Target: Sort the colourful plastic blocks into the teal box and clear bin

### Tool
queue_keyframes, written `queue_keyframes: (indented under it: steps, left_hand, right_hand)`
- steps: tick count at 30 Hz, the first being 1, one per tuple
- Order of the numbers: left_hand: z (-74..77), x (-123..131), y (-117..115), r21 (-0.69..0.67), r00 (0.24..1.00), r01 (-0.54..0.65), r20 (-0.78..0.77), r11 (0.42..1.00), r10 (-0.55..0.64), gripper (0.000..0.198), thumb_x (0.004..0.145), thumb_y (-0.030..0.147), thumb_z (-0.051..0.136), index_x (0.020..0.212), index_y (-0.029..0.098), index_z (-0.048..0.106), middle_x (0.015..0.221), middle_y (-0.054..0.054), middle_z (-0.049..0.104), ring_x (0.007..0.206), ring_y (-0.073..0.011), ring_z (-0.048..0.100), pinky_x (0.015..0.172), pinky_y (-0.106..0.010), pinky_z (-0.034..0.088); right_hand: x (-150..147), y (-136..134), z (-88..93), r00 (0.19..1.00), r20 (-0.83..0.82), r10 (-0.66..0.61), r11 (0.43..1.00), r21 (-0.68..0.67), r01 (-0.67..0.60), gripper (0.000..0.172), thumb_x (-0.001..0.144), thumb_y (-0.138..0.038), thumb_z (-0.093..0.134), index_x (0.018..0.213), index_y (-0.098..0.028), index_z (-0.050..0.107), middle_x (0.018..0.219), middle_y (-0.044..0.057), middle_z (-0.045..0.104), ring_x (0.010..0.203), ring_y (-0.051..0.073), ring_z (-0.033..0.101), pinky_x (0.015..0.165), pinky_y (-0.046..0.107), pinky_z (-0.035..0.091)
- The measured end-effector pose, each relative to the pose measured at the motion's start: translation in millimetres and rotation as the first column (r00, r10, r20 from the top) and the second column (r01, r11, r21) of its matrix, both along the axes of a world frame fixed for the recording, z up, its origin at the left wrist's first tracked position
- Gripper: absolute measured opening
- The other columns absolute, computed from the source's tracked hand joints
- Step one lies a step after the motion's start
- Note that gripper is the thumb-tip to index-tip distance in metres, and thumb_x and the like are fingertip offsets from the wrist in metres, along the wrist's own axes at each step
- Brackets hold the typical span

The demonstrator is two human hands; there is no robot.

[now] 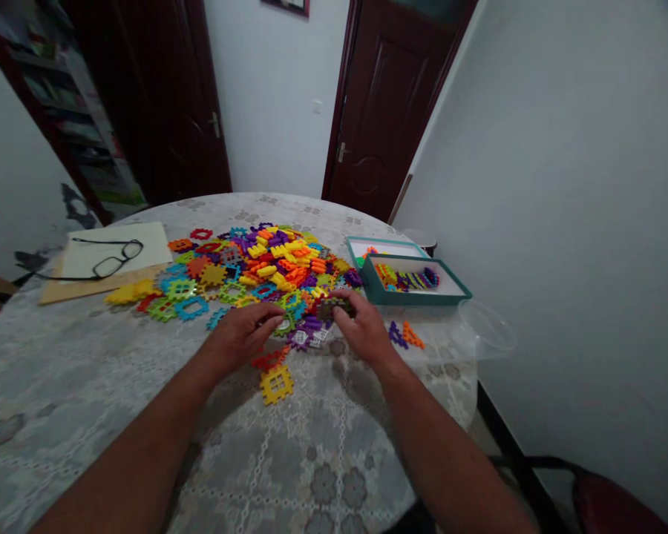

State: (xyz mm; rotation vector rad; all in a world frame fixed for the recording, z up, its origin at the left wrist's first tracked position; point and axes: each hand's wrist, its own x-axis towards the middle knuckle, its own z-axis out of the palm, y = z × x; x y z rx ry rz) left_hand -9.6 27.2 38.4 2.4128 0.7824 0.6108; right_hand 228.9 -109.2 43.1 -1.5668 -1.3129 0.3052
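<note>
We noted our right hand (363,328) pinching a dark piece (329,308) at the near edge of the pile (256,263) on the desk (89,386). The left hand (243,332) lay palm-down beside it, grip hidden, probably steadying loose pieces.

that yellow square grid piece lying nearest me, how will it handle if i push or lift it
The yellow grid piece looks like thin moulded plastic, so probably stiff and light. It lies flat, so it should slide rather than roll or tip. Its notched edges might snag on the lace tablecloth when pushed.
</note>
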Motion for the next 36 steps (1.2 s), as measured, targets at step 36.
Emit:
queue_keyframes:
  steps: [36]
  left_hand:
    - [-23.7,-21,25,0.204,0.952,-0.146,-0.238,0.968,0.194,0.035,0.094,0.037,0.06,0.123,0.023,0.074,0.118,-0.015,0.077,0.111,-0.0348,0.069,0.096,-0.042,0.051]
  right_hand:
    - [196,29,48.3,0.624,0.773,-0.116,0.692,-0.388,0.608,0.041,0.096,-0.018,0.055,0.133,-0.013,0.074,0.132,0.018,0.074,0.115,0.025,0.069,0.096,0.03,0.05]
